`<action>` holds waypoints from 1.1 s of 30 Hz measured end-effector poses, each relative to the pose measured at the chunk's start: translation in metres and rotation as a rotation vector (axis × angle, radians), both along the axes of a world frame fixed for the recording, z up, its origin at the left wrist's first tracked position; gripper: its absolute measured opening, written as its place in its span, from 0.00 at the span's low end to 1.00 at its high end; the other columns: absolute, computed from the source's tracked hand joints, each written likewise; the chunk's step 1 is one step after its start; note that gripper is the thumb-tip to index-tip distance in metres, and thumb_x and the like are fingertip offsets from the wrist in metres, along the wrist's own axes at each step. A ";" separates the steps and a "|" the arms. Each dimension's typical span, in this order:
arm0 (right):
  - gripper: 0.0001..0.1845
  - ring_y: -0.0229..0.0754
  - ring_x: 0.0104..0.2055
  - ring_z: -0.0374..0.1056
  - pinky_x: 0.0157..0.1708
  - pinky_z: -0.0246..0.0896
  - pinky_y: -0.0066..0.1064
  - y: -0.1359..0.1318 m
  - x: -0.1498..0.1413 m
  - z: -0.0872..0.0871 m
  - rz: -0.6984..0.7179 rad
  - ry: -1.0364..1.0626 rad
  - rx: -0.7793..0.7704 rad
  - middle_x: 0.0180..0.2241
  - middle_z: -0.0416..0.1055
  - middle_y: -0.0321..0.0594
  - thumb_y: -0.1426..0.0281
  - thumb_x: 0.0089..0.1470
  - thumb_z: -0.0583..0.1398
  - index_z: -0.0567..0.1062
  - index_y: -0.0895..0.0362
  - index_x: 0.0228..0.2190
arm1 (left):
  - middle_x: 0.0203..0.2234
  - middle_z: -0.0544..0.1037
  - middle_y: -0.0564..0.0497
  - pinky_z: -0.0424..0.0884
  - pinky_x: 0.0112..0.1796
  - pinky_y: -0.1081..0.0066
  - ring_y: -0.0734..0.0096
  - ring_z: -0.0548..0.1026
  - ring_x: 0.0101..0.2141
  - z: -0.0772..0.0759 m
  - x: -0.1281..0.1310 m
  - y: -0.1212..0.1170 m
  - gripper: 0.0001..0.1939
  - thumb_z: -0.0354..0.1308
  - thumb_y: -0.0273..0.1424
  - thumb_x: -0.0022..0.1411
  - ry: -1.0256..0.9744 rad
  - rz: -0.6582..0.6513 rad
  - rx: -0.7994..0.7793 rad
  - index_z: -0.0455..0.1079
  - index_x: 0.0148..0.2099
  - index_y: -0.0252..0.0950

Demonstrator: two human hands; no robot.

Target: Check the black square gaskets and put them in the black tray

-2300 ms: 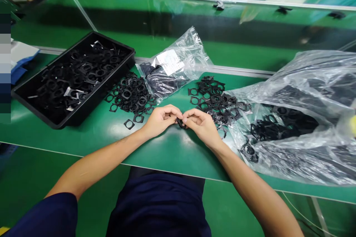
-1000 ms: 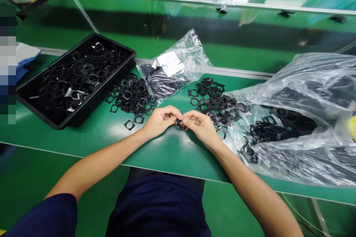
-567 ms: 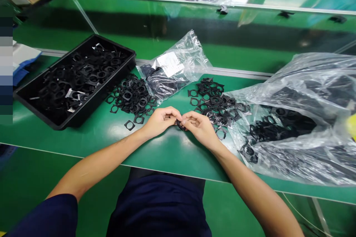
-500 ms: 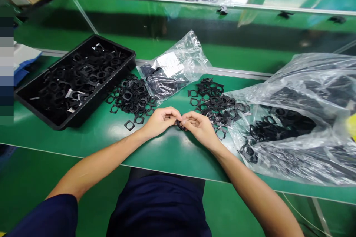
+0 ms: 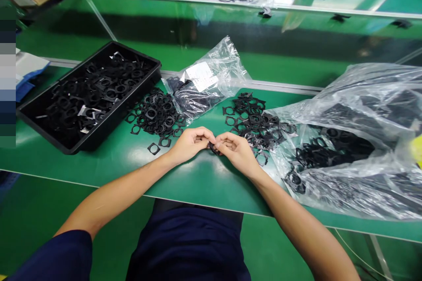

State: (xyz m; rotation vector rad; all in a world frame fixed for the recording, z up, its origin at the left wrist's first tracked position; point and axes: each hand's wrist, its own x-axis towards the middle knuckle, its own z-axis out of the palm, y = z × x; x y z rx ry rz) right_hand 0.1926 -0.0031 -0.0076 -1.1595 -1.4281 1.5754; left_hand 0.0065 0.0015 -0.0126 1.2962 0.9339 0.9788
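Note:
My left hand (image 5: 189,142) and my right hand (image 5: 238,151) meet over the green table (image 5: 198,180), fingers curled. Both pinch one small black part (image 5: 212,146) between their fingertips; most of it is hidden. A heap of black square frames with round holes (image 5: 154,116) lies just left of my left hand. Another heap of the same black frames (image 5: 255,118) lies just beyond my right hand. A single loose frame (image 5: 153,148) sits near my left wrist.
A black tray (image 5: 33,116) full of black parts stands at the left. A small clear bag with a white label (image 5: 206,83) lies behind the heaps. A large clear bag of parts (image 5: 356,140) fills the right. A green conveyor (image 5: 198,30) runs behind.
Both hands stay together on the small part, with only slight finger movement. The view has shifted a little; nothing else has moved.

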 end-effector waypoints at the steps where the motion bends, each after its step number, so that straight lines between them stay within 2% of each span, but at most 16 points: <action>1: 0.09 0.37 0.28 0.68 0.30 0.64 0.29 0.000 0.000 0.000 0.001 -0.001 0.000 0.27 0.74 0.36 0.63 0.51 0.66 0.76 0.56 0.31 | 0.31 0.79 0.49 0.73 0.35 0.73 0.73 0.75 0.31 0.000 0.000 0.000 0.06 0.58 0.24 0.56 -0.002 0.002 -0.001 0.77 0.32 0.32; 21: 0.06 0.36 0.28 0.69 0.30 0.64 0.28 0.001 -0.001 -0.002 0.019 0.002 -0.010 0.26 0.74 0.35 0.66 0.51 0.66 0.76 0.56 0.31 | 0.32 0.78 0.49 0.74 0.36 0.72 0.73 0.76 0.32 0.000 -0.002 0.001 0.04 0.60 0.26 0.56 0.007 -0.011 -0.016 0.77 0.32 0.33; 33: 0.10 0.38 0.28 0.69 0.30 0.65 0.30 0.001 0.000 0.002 0.033 -0.038 -0.008 0.27 0.74 0.36 0.62 0.51 0.66 0.75 0.55 0.30 | 0.31 0.78 0.49 0.74 0.36 0.72 0.73 0.76 0.32 0.001 -0.003 0.002 0.05 0.60 0.27 0.56 0.032 -0.022 -0.022 0.77 0.32 0.33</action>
